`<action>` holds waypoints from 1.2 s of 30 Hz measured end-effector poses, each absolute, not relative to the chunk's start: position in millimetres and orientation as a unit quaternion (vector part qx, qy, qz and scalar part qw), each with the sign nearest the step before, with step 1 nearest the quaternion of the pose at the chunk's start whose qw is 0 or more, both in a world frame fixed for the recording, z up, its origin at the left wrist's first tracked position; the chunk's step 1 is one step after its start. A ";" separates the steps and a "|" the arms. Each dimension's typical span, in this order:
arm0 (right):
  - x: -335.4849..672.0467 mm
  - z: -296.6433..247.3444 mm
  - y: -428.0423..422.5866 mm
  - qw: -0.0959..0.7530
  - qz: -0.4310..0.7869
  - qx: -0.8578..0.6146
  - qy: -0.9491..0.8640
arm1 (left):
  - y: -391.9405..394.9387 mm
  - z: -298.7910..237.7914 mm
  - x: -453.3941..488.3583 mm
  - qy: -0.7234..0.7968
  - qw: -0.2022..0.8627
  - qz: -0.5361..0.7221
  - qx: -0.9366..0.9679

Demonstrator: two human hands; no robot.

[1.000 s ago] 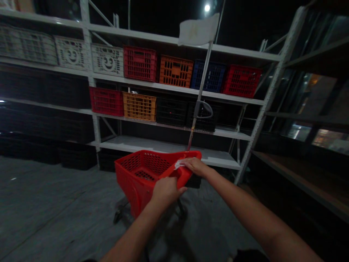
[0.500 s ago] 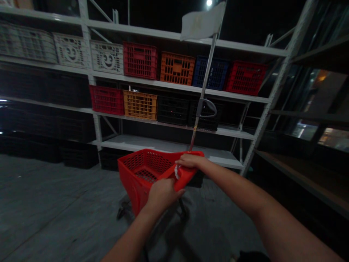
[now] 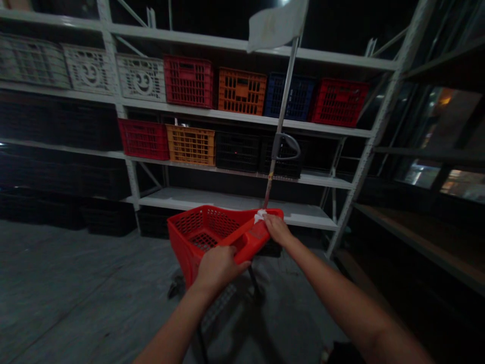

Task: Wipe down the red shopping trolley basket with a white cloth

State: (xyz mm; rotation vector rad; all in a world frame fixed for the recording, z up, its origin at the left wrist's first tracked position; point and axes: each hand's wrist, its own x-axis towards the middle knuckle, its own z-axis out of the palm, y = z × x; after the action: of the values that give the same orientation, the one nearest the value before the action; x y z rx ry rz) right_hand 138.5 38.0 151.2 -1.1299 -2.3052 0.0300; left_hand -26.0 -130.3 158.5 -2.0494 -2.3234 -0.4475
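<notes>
A red plastic shopping trolley basket (image 3: 185,237) with a mesh body stands in front of me on a dark wheeled frame. My left hand (image 3: 220,268) is wrapped around its red moulded handle (image 3: 246,242) at the near side. My right hand (image 3: 277,228) presses on the far end of that handle, with a white cloth (image 3: 259,216) bunched just ahead of its fingers. A thin metal pole (image 3: 281,119) rises from the basket's far end, carrying a small curved grip (image 3: 288,147) and a white flag (image 3: 275,20) at its top.
White metal shelving (image 3: 242,114) runs behind the trolley, holding red, orange, blue, black and white plastic crates (image 3: 242,91). Stacks of black crates sit low on the left. A dark shelf unit (image 3: 417,237) stands at right. The concrete floor (image 3: 87,283) spreads left.
My right hand and the white cloth have slid toward the far end of the handle. The trolley has shifted slightly right in the view, and the shelves have shifted slightly left.
</notes>
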 end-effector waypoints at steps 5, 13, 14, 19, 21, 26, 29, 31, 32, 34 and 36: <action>131.9 125.7 2.2 0.429 0.003 -0.431 -0.794 | -132.3 161.1 -27.5 -0.742 0.005 -0.135 -0.656; 127.4 90.8 -70.1 0.547 0.048 -0.295 -0.782 | -127.2 159.5 -28.6 -0.716 0.028 -0.130 -0.686; 126.7 87.3 -70.4 0.566 0.059 -0.310 -0.762 | -126.9 159.2 -28.3 -0.714 0.032 -0.132 -0.687; 127.9 80.4 -33.8 0.657 0.159 -0.421 -0.604 | -126.0 157.4 -27.0 -0.711 0.045 -0.135 -0.689; 129.6 83.7 -11.1 0.656 0.217 -0.477 -0.544 | -125.7 157.0 -27.1 -0.704 0.049 -0.129 -0.696; 118.4 88.0 15.0 0.652 0.273 -0.541 -0.455 | -124.7 156.5 -28.3 -0.700 0.058 -0.127 -0.700; 93.5 69.2 -6.5 0.677 0.286 -0.504 -0.453 | -124.1 157.0 -29.5 -0.698 0.058 -0.124 -0.703; 76.4 51.6 -26.2 0.668 0.283 -0.476 -0.498 | -124.4 158.0 -31.0 -0.697 0.061 -0.119 -0.704; 70.2 44.4 -33.7 0.660 0.273 -0.466 -0.523 | -124.9 158.8 -31.8 -0.695 0.064 -0.117 -0.706; 65.2 38.0 -38.7 0.648 0.254 -0.452 -0.558 | -126.5 160.4 -33.3 -0.693 0.068 -0.112 -0.709; 69.3 44.1 -30.7 0.637 0.250 -0.423 -0.594 | -128.1 161.7 -34.1 -0.693 0.064 -0.110 -0.710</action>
State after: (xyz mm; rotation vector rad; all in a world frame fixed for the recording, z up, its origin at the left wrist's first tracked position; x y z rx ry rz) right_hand 69.3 -30.7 44.1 -0.9659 -1.3556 0.5697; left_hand -34.1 -128.1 161.7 -2.1428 -2.0916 -0.3316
